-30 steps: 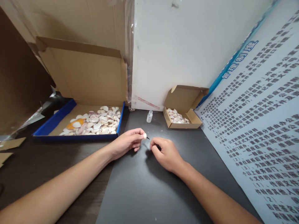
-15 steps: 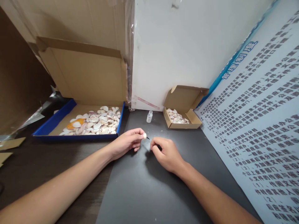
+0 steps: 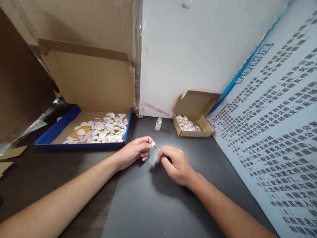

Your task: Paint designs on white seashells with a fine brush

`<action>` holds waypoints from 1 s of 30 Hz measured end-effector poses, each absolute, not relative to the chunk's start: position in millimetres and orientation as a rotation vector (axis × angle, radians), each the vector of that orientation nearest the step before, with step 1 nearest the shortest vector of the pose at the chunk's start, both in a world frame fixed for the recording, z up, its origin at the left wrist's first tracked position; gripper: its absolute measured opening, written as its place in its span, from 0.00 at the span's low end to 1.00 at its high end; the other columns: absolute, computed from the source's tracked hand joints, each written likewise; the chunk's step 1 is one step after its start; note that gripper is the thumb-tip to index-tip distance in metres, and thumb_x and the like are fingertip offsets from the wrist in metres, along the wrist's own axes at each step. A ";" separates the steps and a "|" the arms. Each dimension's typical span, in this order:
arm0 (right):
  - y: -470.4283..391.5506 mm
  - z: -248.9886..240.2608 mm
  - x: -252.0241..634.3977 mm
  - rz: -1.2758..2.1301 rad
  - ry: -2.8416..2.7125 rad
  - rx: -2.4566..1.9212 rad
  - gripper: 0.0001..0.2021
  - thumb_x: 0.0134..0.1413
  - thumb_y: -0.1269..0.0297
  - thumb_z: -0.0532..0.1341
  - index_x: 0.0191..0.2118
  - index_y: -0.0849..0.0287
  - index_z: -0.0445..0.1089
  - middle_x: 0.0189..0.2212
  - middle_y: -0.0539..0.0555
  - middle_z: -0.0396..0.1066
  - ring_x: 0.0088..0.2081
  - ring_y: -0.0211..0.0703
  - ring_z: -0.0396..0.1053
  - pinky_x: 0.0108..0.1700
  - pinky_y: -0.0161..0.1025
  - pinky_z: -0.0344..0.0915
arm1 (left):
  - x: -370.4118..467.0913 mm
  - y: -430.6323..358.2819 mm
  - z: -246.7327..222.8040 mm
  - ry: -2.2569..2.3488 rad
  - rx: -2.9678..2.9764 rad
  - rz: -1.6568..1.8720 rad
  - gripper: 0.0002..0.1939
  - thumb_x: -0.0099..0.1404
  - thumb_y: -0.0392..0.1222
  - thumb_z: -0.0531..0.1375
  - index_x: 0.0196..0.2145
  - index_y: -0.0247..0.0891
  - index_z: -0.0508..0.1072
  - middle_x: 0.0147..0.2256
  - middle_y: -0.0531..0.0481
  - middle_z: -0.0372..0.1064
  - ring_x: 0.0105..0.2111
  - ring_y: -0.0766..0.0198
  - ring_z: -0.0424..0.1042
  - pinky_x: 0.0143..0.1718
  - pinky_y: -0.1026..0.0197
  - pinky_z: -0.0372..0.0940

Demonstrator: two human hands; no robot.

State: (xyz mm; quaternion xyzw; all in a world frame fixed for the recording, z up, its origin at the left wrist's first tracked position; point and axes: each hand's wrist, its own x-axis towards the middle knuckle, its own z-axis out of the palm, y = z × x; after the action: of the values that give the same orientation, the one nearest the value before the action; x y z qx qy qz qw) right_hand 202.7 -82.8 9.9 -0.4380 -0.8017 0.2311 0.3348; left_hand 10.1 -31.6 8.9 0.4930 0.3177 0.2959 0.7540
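Between the thumb and fingers of my left hand [image 3: 139, 148] is a small white shell [image 3: 154, 144]. My right hand [image 3: 175, 163] is closed around a thin dark tool [image 3: 170, 160], mostly hidden by the fingers. The tool's dark tip lies against the shell. Behind my hands a small clear glass bottle [image 3: 158, 124] stands upright with no cap on it. Both hands are just above the dark grey mat [image 3: 143, 205].
An open blue-edged box [image 3: 56, 130] of shells, one patch orange, lies at the left. A smaller cardboard box [image 3: 195, 134] of shells stands at the back right. A printed sheet [image 3: 272, 132] slopes along the right side.
My right hand has moved slightly left, and the dark tip now overlaps the shell. The left hand has hardly moved.
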 end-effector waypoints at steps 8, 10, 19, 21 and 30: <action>-79.3 8.9 202.7 0.611 -2.075 -1.269 0.08 0.53 0.75 0.52 0.28 0.58 0.65 0.25 0.48 0.68 0.29 0.38 0.63 0.34 0.34 0.55 | 10.5 -31.8 8.7 0.702 1.115 0.642 0.10 0.63 0.44 0.62 0.34 0.37 0.66 0.23 0.60 0.51 0.21 0.73 0.48 0.23 0.67 0.54; -80.2 8.7 202.8 0.615 -2.071 -1.180 0.08 0.53 0.76 0.52 0.28 0.58 0.65 0.25 0.48 0.67 0.28 0.37 0.63 0.34 0.34 0.55 | 10.9 -31.9 8.6 0.703 1.130 0.642 0.10 0.63 0.44 0.62 0.34 0.37 0.66 0.23 0.60 0.51 0.21 0.73 0.48 0.23 0.67 0.54; -84.0 9.9 203.9 0.608 -2.077 -1.027 0.09 0.54 0.76 0.52 0.28 0.58 0.66 0.25 0.49 0.66 0.28 0.37 0.62 0.33 0.34 0.57 | 10.9 -31.2 7.2 0.722 1.183 0.638 0.13 0.63 0.49 0.63 0.34 0.38 0.66 0.22 0.61 0.50 0.20 0.72 0.48 0.23 0.67 0.54; -84.6 10.8 203.9 0.569 -2.037 -1.004 0.09 0.53 0.77 0.52 0.28 0.59 0.66 0.24 0.49 0.65 0.27 0.36 0.61 0.32 0.33 0.56 | 11.4 -31.6 7.9 0.723 1.166 0.648 0.13 0.62 0.48 0.64 0.34 0.38 0.66 0.22 0.61 0.51 0.20 0.73 0.49 0.23 0.67 0.54; -80.5 8.9 204.6 0.513 -1.945 -1.204 0.09 0.52 0.76 0.53 0.26 0.58 0.66 0.23 0.48 0.67 0.26 0.36 0.63 0.32 0.33 0.55 | 11.3 -33.0 10.5 0.715 1.121 0.657 0.11 0.62 0.46 0.63 0.35 0.37 0.68 0.23 0.60 0.51 0.21 0.73 0.49 0.23 0.67 0.53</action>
State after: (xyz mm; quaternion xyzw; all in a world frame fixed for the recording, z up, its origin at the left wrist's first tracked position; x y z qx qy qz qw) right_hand 204.6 -80.5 8.9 -0.4734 -0.7645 0.2015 0.3883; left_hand 11.3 -33.0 10.5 0.5107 0.3255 0.2993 0.7373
